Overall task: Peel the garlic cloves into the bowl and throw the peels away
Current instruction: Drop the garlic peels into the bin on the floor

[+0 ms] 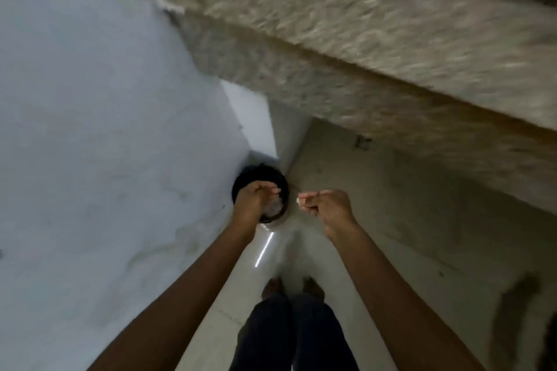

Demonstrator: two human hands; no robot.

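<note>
A round bin with a black liner (256, 173) stands on the floor in the corner by the wall. My left hand (256, 200) hovers over its mouth, palm turned inward, fingers loosely curved; pale garlic peels (275, 206) show just beneath it, and whether they rest in the hand or lie in the bin is unclear in the blur. My right hand (325, 208) is to the right of the bin, fingers curled, pinching a small white bit of peel (298, 201) at the fingertips. No bowl or cloves are in view.
A speckled stone counter (376, 48) juts out above at the upper right. A pale wall (90, 129) fills the left. My legs and bare feet (292, 289) stand on the light tiled floor (407, 235). The picture is motion-blurred.
</note>
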